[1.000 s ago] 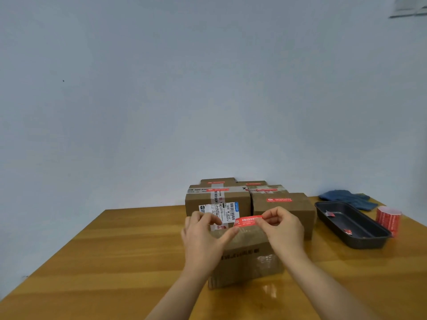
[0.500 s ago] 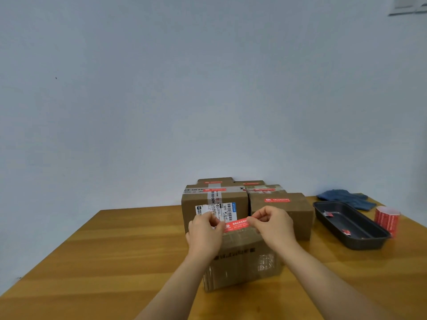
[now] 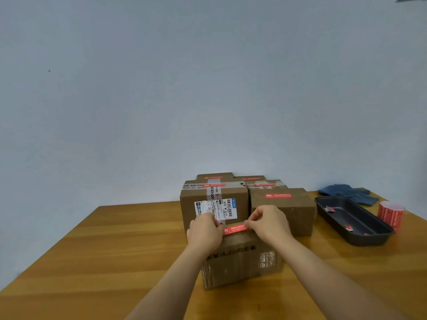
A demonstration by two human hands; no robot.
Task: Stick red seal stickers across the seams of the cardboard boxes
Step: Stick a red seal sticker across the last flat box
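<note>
A small taped cardboard box (image 3: 240, 262) stands nearest me on the wooden table (image 3: 115, 250). A red seal sticker (image 3: 234, 229) is stretched over its top far edge. My left hand (image 3: 204, 232) pinches the sticker's left end and my right hand (image 3: 268, 224) pinches its right end. Whether the sticker touches the box top is hard to tell. Behind stand several more boxes, among them a labelled box (image 3: 213, 204) and a box (image 3: 283, 209) to its right, each with a red sticker on top.
A dark tray (image 3: 369, 236) with a few red scraps lies to the right. A roll of red stickers (image 3: 391, 213) stands beside it. Blue gloves (image 3: 349, 194) lie at the far right corner. A pale wall rises behind the table.
Both hands have carried the sticker down and slightly left, closer to the near box's top. The left hand now pinches its end instead of resting on the box.
</note>
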